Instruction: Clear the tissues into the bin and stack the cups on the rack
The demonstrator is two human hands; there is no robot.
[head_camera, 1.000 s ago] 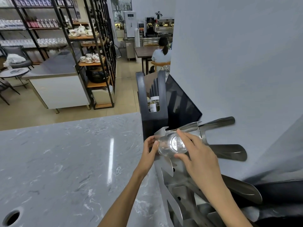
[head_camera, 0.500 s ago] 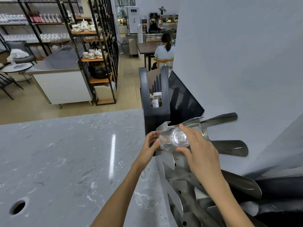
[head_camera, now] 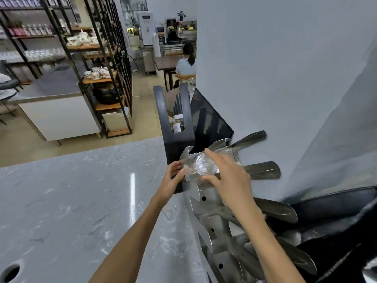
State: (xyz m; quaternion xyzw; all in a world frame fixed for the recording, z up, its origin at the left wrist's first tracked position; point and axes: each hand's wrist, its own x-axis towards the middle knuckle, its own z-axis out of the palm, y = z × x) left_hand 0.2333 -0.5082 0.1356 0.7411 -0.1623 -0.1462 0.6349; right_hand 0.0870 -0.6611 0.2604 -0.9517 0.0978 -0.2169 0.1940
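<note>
A clear glass cup lies on its side, base towards me, at the top of a steel cup rack with flat leaf-shaped pegs. My right hand wraps the cup from the right, thumb under it and fingers over it. On the cup's left edge my left hand pinches the rim with its fingertips. The rack stands at the right end of the grey marble counter, against a pale wall. No tissues or bin are in view.
A black holder with small bottles stands just behind the rack. A round hole opens in the counter at bottom left. Beyond the counter are black shelving with teacups and a seated person at a table.
Both hands and the cup have stayed at the rack's top peg. The cup has turned slightly, and my view has shifted a little.
</note>
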